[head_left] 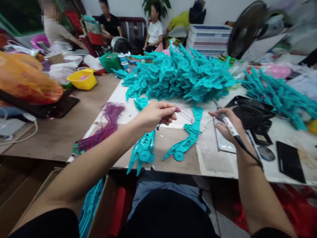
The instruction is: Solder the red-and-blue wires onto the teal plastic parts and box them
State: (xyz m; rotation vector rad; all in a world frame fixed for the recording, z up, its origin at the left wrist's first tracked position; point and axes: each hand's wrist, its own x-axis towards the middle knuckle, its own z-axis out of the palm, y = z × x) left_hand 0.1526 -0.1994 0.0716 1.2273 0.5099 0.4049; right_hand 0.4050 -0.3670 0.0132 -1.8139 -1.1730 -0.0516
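Note:
My left hand [158, 114] is closed in a pinch on several thin dark wires [185, 114], held above the table. The wires stretch toward my right hand [231, 124]; whether its fingertips touch them I cannot tell. In that hand lies a soldering iron [229, 125] with a white grip, its black cord trailing along the wrist. Below the wires is a curved teal plastic part [194, 132] with a round disc at its near end. Another group of teal parts [145, 150] lies under my left forearm. To the left rests a bundle of purple-red wires [99, 137] with green ends.
A large heap of teal parts [178, 74] fills the back, with a smaller pile [277, 96] at right. Near my right hand are a black fan [247, 112], a round tin [266, 153] and a black phone-like slab [290, 161]. A yellow basket [84, 81] stands left. People sit behind.

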